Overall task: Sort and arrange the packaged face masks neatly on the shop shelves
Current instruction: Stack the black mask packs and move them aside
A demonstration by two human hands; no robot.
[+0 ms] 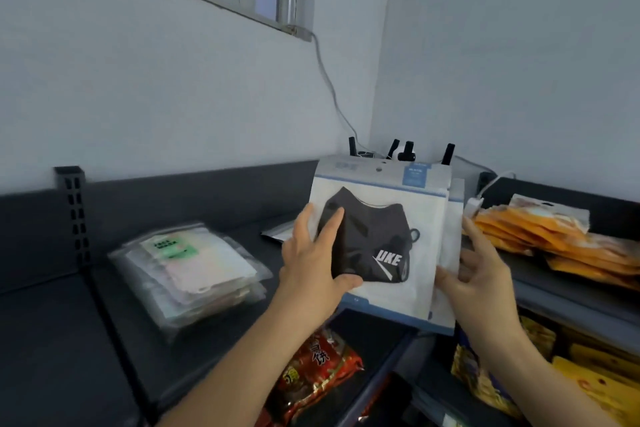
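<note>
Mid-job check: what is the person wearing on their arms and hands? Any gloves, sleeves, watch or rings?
Nothing worn shows. The left hand and right hand are bare, with no gloves, rings or watch visible. The left forearm and right forearm are uncovered down to the picture's edge, so no sleeve is in view.

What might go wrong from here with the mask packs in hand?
1. The white-and-blue packs of black face masks are fanned unevenly; the rear ones could slip from the grip of the right hand onto the red snack bag below.
2. The black router antennas stand just behind; pushing the packs back may knock them.
</note>
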